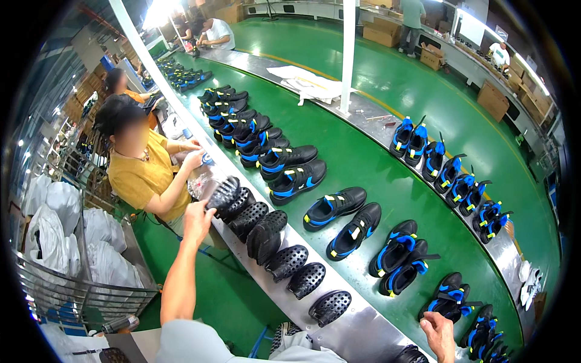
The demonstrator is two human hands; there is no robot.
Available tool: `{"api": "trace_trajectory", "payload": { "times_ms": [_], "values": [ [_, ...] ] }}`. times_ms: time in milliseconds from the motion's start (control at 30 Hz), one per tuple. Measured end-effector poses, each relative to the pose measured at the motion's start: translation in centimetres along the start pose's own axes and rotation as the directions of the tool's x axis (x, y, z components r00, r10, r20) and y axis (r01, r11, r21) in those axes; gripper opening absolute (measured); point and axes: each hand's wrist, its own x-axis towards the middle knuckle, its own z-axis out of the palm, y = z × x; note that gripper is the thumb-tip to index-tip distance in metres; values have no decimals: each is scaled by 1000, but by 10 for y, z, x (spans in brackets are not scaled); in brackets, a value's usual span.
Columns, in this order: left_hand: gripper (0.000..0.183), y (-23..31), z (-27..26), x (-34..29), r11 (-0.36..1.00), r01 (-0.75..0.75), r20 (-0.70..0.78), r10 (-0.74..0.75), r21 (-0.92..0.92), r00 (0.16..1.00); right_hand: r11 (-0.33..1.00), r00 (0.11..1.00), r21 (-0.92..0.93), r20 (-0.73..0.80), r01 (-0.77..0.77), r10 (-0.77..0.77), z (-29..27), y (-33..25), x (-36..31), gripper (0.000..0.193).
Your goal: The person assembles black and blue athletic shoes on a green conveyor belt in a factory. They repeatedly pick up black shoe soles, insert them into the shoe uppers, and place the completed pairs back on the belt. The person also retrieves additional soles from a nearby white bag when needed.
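My left hand (196, 221) is closed on a black plastic shoe tree (226, 191) dotted with holes, slightly blurred, at the near end of a row of similar ones. Along the metal ledge stand several more perforated shoe trees (304, 280), running down toward the lower right. My right hand (439, 334) hovers at the lower right with loosely curved fingers and nothing visible in them. Just beyond its fingertips lies a black and blue sneaker (448, 299) on the green belt. A pair of black sneakers (354, 230) with blue lining and yellow tabs sits mid-belt.
A co-worker in a yellow top (139, 172) sits across the ledge on the left. More sneakers line the far metal rail (369, 124), where a white post (348, 60) rises. A wire cart (85, 290) holds white bags at the left. Cardboard boxes (493, 100) stand beyond.
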Motion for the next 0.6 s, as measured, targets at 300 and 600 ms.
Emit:
{"api": "trace_trajectory", "payload": {
  "times_ms": [300, 600],
  "values": [
    [33, 316, -40, -114, 796, -329, -52, 353, -509, 934, 370, 997, 929, 53, -29, -54, 114, -70, 26, 65],
    [53, 503, 56, -198, -93, 830, 611, 633, -550, 475, 171, 849, 842, 526, -512, -50, 52, 40, -23, 37]
  ]
}}
